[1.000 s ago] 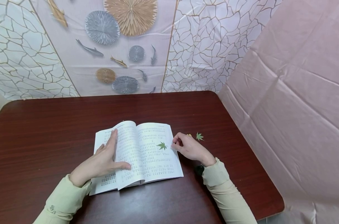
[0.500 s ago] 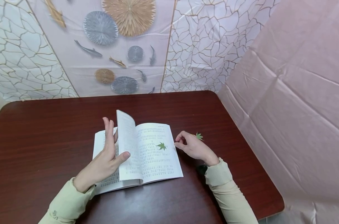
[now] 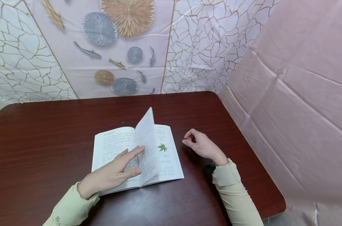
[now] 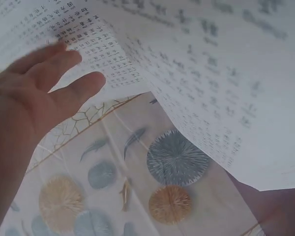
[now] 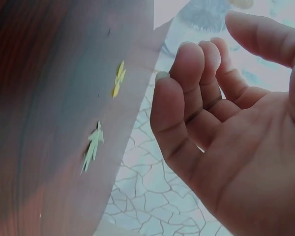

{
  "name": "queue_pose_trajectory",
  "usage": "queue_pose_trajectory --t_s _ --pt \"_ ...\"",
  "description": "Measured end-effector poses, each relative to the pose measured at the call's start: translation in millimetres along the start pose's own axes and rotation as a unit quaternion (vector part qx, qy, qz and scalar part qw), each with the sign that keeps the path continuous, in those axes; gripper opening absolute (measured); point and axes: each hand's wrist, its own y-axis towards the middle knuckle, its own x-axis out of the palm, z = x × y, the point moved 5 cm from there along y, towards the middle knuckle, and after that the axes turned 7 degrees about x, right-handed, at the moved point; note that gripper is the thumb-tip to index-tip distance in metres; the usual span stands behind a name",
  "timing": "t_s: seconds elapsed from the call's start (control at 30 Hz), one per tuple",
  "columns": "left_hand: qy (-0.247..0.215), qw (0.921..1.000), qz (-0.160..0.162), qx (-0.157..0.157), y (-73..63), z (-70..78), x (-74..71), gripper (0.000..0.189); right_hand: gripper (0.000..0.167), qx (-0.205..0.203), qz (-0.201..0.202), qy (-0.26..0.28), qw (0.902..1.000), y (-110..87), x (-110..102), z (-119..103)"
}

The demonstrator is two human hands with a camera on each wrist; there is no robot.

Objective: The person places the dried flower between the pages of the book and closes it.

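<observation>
An open book (image 3: 103, 157) lies on the table with one page (image 3: 148, 157) standing up near its middle. My left hand (image 3: 111, 175) is over the left side, fingers straight, its fingertips against that raised page. In the left wrist view the page (image 4: 221, 93) curves up beside the hand (image 4: 34, 93). A green maple leaf (image 3: 162, 147) lies on the right-hand page, just beyond the raised page's edge. To the right of the book hovers my right hand (image 3: 203, 146), fingers loosely curled with nothing in them.
On the dark red wooden table (image 3: 60, 125), a green leaf (image 5: 93, 147) and a small yellow leaf (image 5: 119, 80) lie near the right hand in the right wrist view; the head view hides them behind it. Patterned cloth (image 3: 148, 72) hangs behind the table, pink cloth (image 3: 295, 110) at right.
The page has swung from the left side up and over toward the right, with the left hand following it rightward. The right hand has drawn back a little from the book's edge.
</observation>
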Motion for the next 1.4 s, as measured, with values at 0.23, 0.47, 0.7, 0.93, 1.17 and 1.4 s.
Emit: queue_pose_trajectory --t_s 0.23,0.47,0.7,0.93,1.17,1.4 --pt "0.036 0.9975 -0.024 -0.056 -1.2 -7.0 1.2 0.075 0.020 0.018 0.019 0.004 0.9997 -2.0 -17 12" --pt "0.101 0.9911 -0.021 -0.085 -5.7 -22.7 -6.6 0.086 0.021 0.055 0.060 -0.033 0.9962 -4.9 -43 25" --pt "0.117 0.9780 -0.012 -0.172 -17.1 -42.4 -21.6 0.097 0.025 0.083 0.070 -0.102 0.9888 -1.7 -53 42" --pt "0.112 0.9731 -0.017 -0.201 -18.9 -48.3 -23.8 0.100 0.018 0.107 0.060 -0.149 0.9812 4.3 -47 52" --pt "0.111 0.9723 -0.019 -0.205 -19.1 -50.4 -22.8 0.100 0.020 0.122 0.058 -0.216 0.9670 11.6 -36 55" --pt "0.112 0.9730 -0.020 -0.201 -20.3 -52.3 -21.2 0.099 0.034 0.117 0.075 -0.272 0.9522 16.7 -28 52"
